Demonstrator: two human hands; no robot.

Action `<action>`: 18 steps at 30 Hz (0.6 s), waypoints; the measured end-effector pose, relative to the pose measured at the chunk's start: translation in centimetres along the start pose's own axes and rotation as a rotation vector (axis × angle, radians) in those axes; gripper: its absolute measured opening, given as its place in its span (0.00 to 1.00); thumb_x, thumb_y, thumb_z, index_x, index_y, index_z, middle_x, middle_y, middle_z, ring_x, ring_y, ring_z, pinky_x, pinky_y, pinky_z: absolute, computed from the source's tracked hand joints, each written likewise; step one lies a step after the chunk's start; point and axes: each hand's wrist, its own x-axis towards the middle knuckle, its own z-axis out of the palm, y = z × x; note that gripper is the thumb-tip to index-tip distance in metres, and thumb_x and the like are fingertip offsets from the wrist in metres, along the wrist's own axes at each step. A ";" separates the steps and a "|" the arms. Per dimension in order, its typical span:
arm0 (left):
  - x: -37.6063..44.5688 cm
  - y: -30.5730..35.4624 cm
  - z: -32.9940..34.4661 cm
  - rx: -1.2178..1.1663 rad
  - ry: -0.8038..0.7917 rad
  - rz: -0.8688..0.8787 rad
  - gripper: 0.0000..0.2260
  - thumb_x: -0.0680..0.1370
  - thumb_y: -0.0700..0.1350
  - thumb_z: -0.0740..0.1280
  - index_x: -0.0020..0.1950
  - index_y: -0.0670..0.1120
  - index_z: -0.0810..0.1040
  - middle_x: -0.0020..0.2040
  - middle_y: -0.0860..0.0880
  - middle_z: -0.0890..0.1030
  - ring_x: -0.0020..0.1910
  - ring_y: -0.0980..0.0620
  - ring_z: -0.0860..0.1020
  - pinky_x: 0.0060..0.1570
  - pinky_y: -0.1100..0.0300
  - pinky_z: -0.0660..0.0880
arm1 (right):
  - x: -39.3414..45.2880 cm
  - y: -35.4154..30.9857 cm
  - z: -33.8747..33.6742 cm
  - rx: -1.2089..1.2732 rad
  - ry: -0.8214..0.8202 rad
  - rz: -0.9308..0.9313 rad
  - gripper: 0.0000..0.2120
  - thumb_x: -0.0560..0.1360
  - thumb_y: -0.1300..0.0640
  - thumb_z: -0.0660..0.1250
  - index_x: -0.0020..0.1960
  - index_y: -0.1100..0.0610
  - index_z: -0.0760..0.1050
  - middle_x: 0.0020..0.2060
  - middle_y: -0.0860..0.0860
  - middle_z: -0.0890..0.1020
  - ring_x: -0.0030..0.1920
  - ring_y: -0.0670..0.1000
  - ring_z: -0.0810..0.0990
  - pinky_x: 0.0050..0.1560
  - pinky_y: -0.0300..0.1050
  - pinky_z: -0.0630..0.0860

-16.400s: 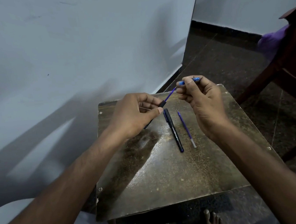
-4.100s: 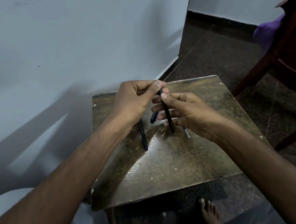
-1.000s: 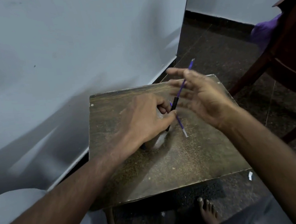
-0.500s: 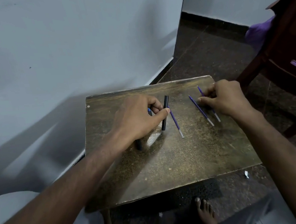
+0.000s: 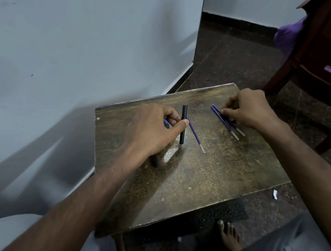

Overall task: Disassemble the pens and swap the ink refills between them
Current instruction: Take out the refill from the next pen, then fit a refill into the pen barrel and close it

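Right hand [image 5: 248, 108] pinches two thin, light, bendable refills [image 5: 224, 122] mid-shaft; left hand [image 5: 153, 132] grips a rigid black barrel [image 5: 183, 127]

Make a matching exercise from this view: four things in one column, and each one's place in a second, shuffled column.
Things:
1. black pen barrel
2. lone refill
3. pair of refills
4. scrap of paper

Places:
A. on the floor beside the table's near right corner
B. under the right hand's fingertips, lying side by side
C. against the left hand's thumb tip
D. free on the table, just right of the black barrel

Pairs: 1-C, 2-D, 3-B, 4-A
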 end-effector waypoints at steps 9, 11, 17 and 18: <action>-0.1 0.1 -0.4 -0.026 -0.027 -0.032 0.08 0.80 0.62 0.74 0.47 0.59 0.84 0.38 0.63 0.83 0.37 0.68 0.80 0.39 0.67 0.73 | -2.7 -4.3 0.9 0.061 0.067 -0.188 0.10 0.74 0.50 0.82 0.38 0.50 0.83 0.31 0.41 0.82 0.32 0.37 0.80 0.30 0.24 0.71; -0.1 0.2 -0.5 -0.027 -0.025 -0.042 0.09 0.80 0.62 0.74 0.47 0.59 0.84 0.39 0.63 0.83 0.39 0.67 0.80 0.41 0.63 0.76 | -3.0 -5.2 2.1 -0.015 0.013 -0.166 0.15 0.73 0.46 0.82 0.35 0.50 0.81 0.29 0.42 0.81 0.30 0.38 0.78 0.27 0.24 0.69; -0.2 0.7 -1.2 -0.028 0.004 -0.068 0.10 0.80 0.64 0.73 0.47 0.59 0.83 0.40 0.65 0.82 0.41 0.67 0.81 0.50 0.52 0.85 | -3.2 -6.5 4.1 -0.122 -0.186 -0.113 0.13 0.77 0.54 0.77 0.35 0.57 0.84 0.31 0.51 0.86 0.30 0.43 0.83 0.27 0.37 0.75; -0.2 0.7 -1.2 -0.026 0.007 -0.066 0.10 0.80 0.64 0.73 0.47 0.59 0.83 0.40 0.65 0.82 0.42 0.67 0.81 0.50 0.52 0.86 | -3.3 -6.8 4.3 -0.163 -0.195 -0.118 0.13 0.77 0.55 0.74 0.35 0.59 0.82 0.32 0.54 0.85 0.33 0.51 0.84 0.32 0.43 0.79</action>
